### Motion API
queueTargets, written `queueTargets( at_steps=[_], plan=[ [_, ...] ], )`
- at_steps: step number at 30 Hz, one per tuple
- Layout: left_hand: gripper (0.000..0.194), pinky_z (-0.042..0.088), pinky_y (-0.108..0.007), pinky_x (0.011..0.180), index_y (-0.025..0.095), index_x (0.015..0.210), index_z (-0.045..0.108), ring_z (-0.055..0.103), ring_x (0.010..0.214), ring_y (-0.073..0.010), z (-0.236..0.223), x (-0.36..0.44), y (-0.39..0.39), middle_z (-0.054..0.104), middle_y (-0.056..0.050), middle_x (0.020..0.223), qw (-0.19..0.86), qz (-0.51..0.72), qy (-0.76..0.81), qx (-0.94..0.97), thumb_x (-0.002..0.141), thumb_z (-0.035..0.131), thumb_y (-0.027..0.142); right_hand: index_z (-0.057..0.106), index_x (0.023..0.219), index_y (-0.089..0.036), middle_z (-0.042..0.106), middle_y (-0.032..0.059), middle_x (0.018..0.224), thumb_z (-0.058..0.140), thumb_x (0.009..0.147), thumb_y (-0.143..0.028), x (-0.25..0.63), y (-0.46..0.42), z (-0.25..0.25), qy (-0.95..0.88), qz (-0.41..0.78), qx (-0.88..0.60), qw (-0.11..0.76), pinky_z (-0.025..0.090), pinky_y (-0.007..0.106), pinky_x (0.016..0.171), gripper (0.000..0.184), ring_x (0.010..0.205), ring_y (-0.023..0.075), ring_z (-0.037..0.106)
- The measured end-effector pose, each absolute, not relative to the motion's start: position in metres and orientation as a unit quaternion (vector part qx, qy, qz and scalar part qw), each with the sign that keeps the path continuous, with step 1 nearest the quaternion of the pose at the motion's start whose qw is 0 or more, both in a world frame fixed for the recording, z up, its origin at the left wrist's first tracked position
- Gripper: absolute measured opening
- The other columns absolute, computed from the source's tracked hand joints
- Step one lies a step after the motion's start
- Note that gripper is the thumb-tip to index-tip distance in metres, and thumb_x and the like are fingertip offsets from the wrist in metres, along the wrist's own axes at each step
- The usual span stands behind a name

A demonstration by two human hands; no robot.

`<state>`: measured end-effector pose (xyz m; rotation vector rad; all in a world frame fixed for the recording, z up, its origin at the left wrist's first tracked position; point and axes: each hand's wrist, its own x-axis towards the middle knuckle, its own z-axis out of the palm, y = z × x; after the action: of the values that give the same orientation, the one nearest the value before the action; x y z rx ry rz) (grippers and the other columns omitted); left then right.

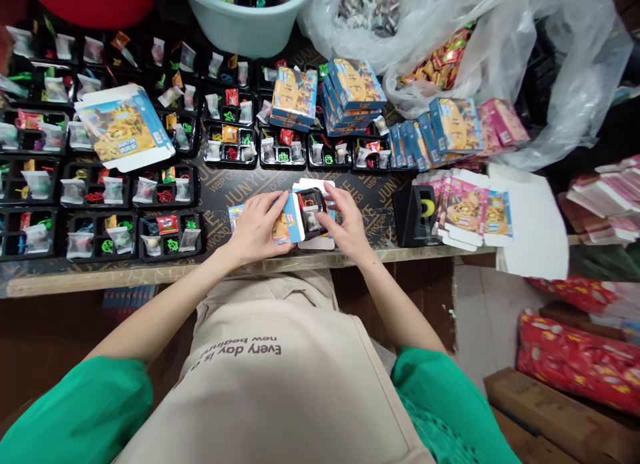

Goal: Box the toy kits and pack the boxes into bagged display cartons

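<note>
At the table's front edge, my left hand (256,229) is closed around a small blue and yellow printed box (285,225). A filled black plastic tray (314,201) sticks out of the box's open right end; a white-wrapped piece shows in it. My right hand (349,224) grips the tray's outer end between thumb and fingers. White flaps (320,243) show beneath the tray, with another printed carton partly hidden under my left hand.
Rows of filled black trays (170,244) cover the left and back, a flattened carton (123,127) lying on some. Stacked blue boxes (353,84) stand behind. To the right are a black tape dispenser (407,217), flat pink cartons (463,207) and plastic bags (510,44). A pale tub (245,27) stands behind.
</note>
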<state>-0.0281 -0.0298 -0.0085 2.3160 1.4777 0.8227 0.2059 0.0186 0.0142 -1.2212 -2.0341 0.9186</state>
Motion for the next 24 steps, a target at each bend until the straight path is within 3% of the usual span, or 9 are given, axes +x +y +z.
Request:
queueTargets(
  at_steps=[3,7,10,13,18,24],
  plan=[
    [0.098,0.037,-0.056,0.109,0.015,0.154,0.036,0.049,0.129,-0.0405,-0.008,-0.023,-0.029,0.050,-0.022,0.145,0.133,0.287,0.524,0.790,0.072,0.074,0.051,0.072,0.123,-0.024,0.067,0.0092,0.108,0.064,0.089,-0.055,0.198,0.009,0.004,-0.661,0.378,-0.521,0.384,0.056,0.039,0.086,0.047,0.091,0.0209,0.065],
    [0.095,0.036,-0.058,0.111,0.014,0.154,0.038,0.048,0.130,-0.0411,-0.007,-0.014,-0.028,0.050,-0.023,0.145,0.145,0.293,0.516,0.792,0.073,0.074,0.050,0.080,0.101,-0.022,0.070,0.0070,0.094,0.066,0.090,-0.047,0.187,0.000,-0.002,-0.669,0.441,-0.454,0.388,0.055,0.037,0.085,0.031,0.088,0.0198,0.065],
    [0.096,0.035,-0.057,0.114,0.015,0.155,0.038,0.046,0.134,-0.0394,-0.001,-0.013,-0.025,0.048,-0.022,0.148,0.205,0.333,0.494,0.776,0.073,0.074,0.050,0.081,0.099,-0.024,0.071,0.0056,0.098,0.068,0.089,-0.050,0.185,0.002,-0.003,-0.626,0.498,-0.441,0.406,0.053,0.037,0.092,0.031,0.096,0.0198,0.066],
    [0.094,0.034,-0.053,0.119,0.022,0.156,0.039,0.044,0.140,-0.0362,0.004,-0.011,-0.019,0.046,-0.016,0.153,0.364,0.414,0.409,0.727,0.075,0.074,0.056,0.077,0.112,-0.030,0.073,0.0026,0.108,0.069,0.084,-0.060,0.183,0.006,-0.001,-0.485,0.574,-0.465,0.468,0.055,0.035,0.090,0.042,0.096,0.0178,0.068],
    [0.068,0.035,-0.047,0.120,0.023,0.140,0.062,0.049,0.140,-0.0359,0.001,0.011,-0.015,0.062,-0.009,0.144,0.642,0.493,0.257,0.528,0.081,0.065,0.058,0.075,0.099,-0.027,0.076,0.0004,0.095,0.070,0.076,-0.071,0.180,-0.007,0.008,-0.343,0.667,-0.456,0.480,0.056,0.032,0.084,0.050,0.088,0.0168,0.068],
    [0.037,0.037,-0.042,0.116,0.019,0.111,0.079,0.061,0.125,-0.0297,0.016,0.033,-0.025,0.074,-0.007,0.125,0.652,0.455,0.292,0.532,0.083,0.065,0.040,0.069,0.097,-0.026,0.073,-0.0010,0.107,0.073,0.080,-0.054,0.197,-0.040,0.014,-0.281,0.597,-0.525,0.538,0.053,0.032,0.092,0.033,0.102,0.0157,0.067]
  ],
)
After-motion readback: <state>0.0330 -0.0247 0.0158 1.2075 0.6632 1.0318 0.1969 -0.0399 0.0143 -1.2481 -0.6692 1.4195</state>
